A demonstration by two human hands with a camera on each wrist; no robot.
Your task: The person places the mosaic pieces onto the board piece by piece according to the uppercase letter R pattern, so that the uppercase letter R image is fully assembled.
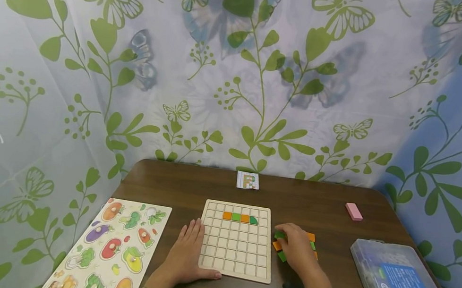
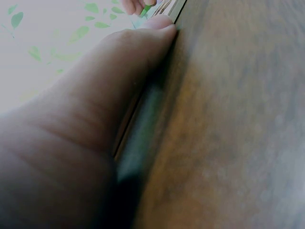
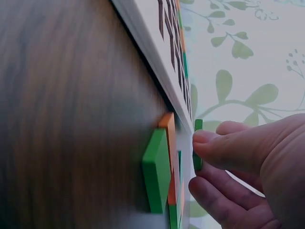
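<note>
A pale wooden grid board (image 1: pixel 236 255) lies on the table, with a row of several small tiles (image 1: pixel 236 217) in orange and green near its top; the rightmost has a rounded corner. My left hand (image 1: pixel 186 255) rests along the board's left side, fingers extended, the thumb at the lower edge. To the right of the board, my right hand (image 1: pixel 299 252) hovers over a cluster of loose orange and green tiles. In the right wrist view its thumb and fingers pinch a green tile (image 3: pixel 198 125), above a green tile (image 3: pixel 156 171) and orange tiles (image 3: pixel 167 123).
A vegetable puzzle board (image 1: pixel 121 226) lies at the left. At the back sits a small pattern card (image 1: pixel 248 180), and a pink block (image 1: pixel 353 211) is at the back right. A clear plastic case (image 1: pixel 365 261) with a blue label occupies the right side. Patterned fabric (image 1: pixel 241 93) hangs behind the table.
</note>
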